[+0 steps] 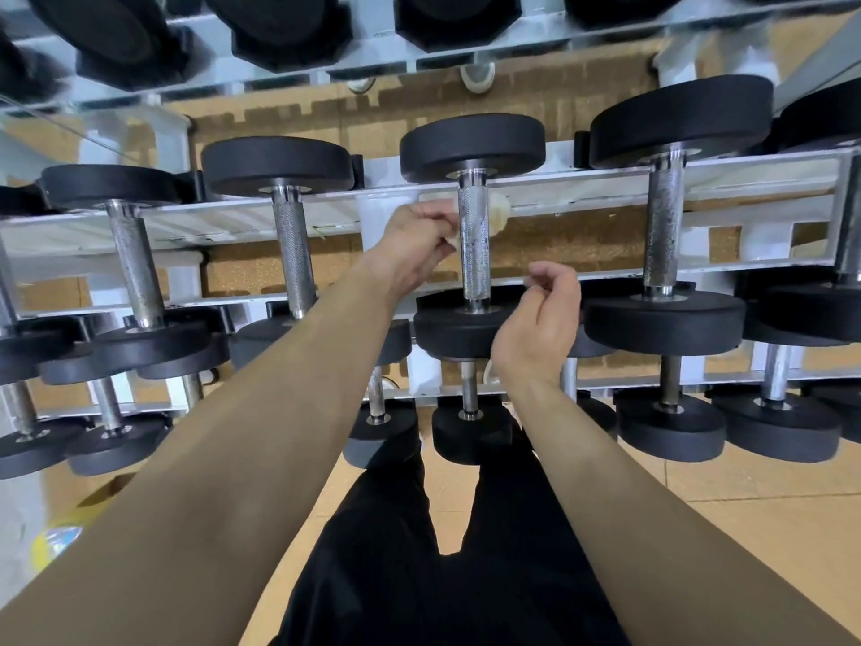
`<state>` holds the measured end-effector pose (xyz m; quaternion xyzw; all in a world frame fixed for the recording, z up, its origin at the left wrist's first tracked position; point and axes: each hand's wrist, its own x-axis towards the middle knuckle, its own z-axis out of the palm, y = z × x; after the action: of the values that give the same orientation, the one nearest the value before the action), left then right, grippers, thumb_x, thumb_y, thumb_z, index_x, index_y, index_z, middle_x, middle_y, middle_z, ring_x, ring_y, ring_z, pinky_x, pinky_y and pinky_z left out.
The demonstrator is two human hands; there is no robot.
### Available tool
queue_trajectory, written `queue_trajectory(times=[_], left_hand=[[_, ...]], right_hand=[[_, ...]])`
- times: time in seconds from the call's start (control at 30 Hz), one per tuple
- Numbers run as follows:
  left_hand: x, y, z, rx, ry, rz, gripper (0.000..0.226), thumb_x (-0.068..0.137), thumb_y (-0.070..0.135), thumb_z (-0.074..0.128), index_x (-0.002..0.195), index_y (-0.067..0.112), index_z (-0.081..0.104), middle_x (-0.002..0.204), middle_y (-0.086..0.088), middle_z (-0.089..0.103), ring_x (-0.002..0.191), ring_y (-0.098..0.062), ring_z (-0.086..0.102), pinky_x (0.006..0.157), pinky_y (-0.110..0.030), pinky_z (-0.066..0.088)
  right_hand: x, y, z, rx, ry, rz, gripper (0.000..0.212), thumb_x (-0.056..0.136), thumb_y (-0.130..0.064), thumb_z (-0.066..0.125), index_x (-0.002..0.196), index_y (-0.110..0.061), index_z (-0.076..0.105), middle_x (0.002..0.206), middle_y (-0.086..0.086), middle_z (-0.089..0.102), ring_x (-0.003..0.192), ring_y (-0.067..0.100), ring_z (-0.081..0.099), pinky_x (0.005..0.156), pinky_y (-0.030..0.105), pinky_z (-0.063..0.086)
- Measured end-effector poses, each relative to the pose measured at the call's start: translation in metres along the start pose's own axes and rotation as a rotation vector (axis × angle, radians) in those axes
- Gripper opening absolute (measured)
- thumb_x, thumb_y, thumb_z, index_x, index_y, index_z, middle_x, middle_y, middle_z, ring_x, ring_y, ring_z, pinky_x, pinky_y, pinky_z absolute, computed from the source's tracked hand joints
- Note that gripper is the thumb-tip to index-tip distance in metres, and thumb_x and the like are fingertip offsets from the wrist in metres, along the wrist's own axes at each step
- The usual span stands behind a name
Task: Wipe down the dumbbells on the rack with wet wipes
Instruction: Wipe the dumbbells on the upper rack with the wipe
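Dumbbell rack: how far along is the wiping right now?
Done: nothing provably; no dumbbell looks visibly cleaner. In hand: the left hand pinches the wet wipe around the centre dumbbell's knurled grip, dark-speckled; the right hand hovers curled beside it. Left: the neighbouring dumbbells on the rack.

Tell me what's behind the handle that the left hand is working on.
A wipe runs behind the handle. The left hand pinches one end, and the other end shows past the handle's other side. Behind that is the white rail. The wipe's middle is covered by the handle.
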<state>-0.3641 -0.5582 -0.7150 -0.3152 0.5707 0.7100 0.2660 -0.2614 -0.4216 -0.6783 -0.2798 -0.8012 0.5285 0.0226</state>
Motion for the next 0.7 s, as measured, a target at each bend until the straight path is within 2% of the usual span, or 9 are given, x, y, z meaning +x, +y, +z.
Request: queue_trajectory(times=[0.07, 0.13, 0.2, 0.3, 0.4, 0.47, 0.57, 0.63, 0.7], left_hand=[[-0.002, -0.004, 0.005, -0.189, 0.115, 0.000, 0.035, 0.092, -0.022, 0.043, 0.117, -0.010, 0.065, 0.093, -0.015, 0.066, 0.083, -0.023, 0.064, 0.076, -0.029, 0.060], [-0.012, -0.008, 0.010, -0.156, 0.216, 0.027, 0.027, 0.095, -0.016, 0.049, 0.113, -0.003, 0.064, 0.095, -0.013, 0.065, 0.081, -0.020, 0.064, 0.078, -0.029, 0.060], [-0.022, -0.012, 0.012, 0.135, 0.245, 0.097, 0.020, 0.098, -0.007, 0.053, 0.102, 0.004, 0.069, 0.101, -0.011, 0.070, 0.085, -0.018, 0.065, 0.084, -0.030, 0.060], [-0.039, -0.019, 0.004, 0.511, 0.144, 0.072, 0.034, 0.098, -0.009, 0.050, 0.088, 0.014, 0.073, 0.110, -0.009, 0.072, 0.082, -0.015, 0.066, 0.083, -0.030, 0.061], [-0.058, -0.014, -0.004, 0.754, 0.042, 0.004, 0.034, 0.090, -0.014, 0.050, 0.087, 0.007, 0.076, 0.090, -0.009, 0.074, 0.071, -0.013, 0.063, 0.082, -0.029, 0.057], [-0.068, -0.002, -0.004, 0.637, 0.081, -0.019, 0.025, 0.093, -0.013, 0.053, 0.087, -0.002, 0.074, 0.088, -0.011, 0.071, 0.061, -0.006, 0.064, 0.071, -0.021, 0.057], [-0.066, 0.015, 0.000, 0.007, 0.262, -0.090, 0.022, 0.097, -0.014, 0.053, 0.091, -0.001, 0.069, 0.113, -0.021, 0.069, 0.078, -0.017, 0.072, 0.063, -0.021, 0.061], [-0.058, 0.024, 0.007, -0.304, 0.337, -0.083, 0.021, 0.096, -0.015, 0.054, 0.096, 0.001, 0.067, 0.110, -0.023, 0.069, 0.088, -0.024, 0.072, 0.068, -0.022, 0.062], [-0.052, 0.032, 0.020, -0.375, 0.383, -0.013, 0.021, 0.095, -0.013, 0.058, 0.091, 0.006, 0.065, 0.107, -0.021, 0.070, 0.090, -0.022, 0.072, 0.075, -0.022, 0.062]], right_hand=[[0.001, 0.000, 0.000, -0.002, 0.006, -0.025, 0.023, 0.092, -0.013, 0.035, 0.105, -0.020, 0.053, 0.105, 0.004, 0.058, 0.099, 0.020, 0.055, 0.090, 0.028, 0.045], [0.000, 0.000, 0.001, -0.005, 0.016, -0.042, 0.022, 0.092, -0.012, 0.035, 0.103, -0.019, 0.053, 0.103, 0.003, 0.058, 0.097, 0.021, 0.055, 0.088, 0.027, 0.044], [0.000, -0.001, 0.001, -0.009, 0.016, -0.054, 0.021, 0.091, -0.011, 0.036, 0.101, -0.019, 0.052, 0.101, 0.001, 0.057, 0.096, 0.020, 0.054, 0.087, 0.026, 0.043], [0.001, -0.001, 0.002, -0.008, 0.020, -0.067, 0.020, 0.091, -0.009, 0.037, 0.099, -0.019, 0.052, 0.098, -0.002, 0.056, 0.095, 0.020, 0.053, 0.087, 0.031, 0.045], [0.001, -0.002, 0.003, -0.020, 0.030, -0.062, 0.020, 0.090, -0.009, 0.038, 0.097, -0.019, 0.053, 0.097, -0.003, 0.057, 0.095, 0.020, 0.054, 0.089, 0.036, 0.047], [0.000, -0.002, 0.002, -0.027, 0.033, -0.064, 0.020, 0.089, -0.009, 0.038, 0.096, -0.019, 0.053, 0.097, -0.003, 0.057, 0.095, 0.020, 0.054, 0.089, 0.036, 0.046], [0.000, -0.002, 0.001, -0.049, 0.016, -0.063, 0.021, 0.088, -0.010, 0.037, 0.096, -0.018, 0.055, 0.098, -0.002, 0.058, 0.096, 0.018, 0.053, 0.089, 0.035, 0.045], [0.000, -0.001, 0.001, -0.061, 0.011, -0.069, 0.023, 0.088, -0.010, 0.036, 0.096, -0.015, 0.057, 0.098, -0.001, 0.059, 0.096, 0.018, 0.053, 0.090, 0.037, 0.046], [0.001, -0.001, 0.001, -0.072, 0.008, -0.076, 0.024, 0.088, -0.010, 0.036, 0.096, -0.012, 0.059, 0.097, 0.000, 0.059, 0.095, 0.018, 0.053, 0.090, 0.038, 0.046]])
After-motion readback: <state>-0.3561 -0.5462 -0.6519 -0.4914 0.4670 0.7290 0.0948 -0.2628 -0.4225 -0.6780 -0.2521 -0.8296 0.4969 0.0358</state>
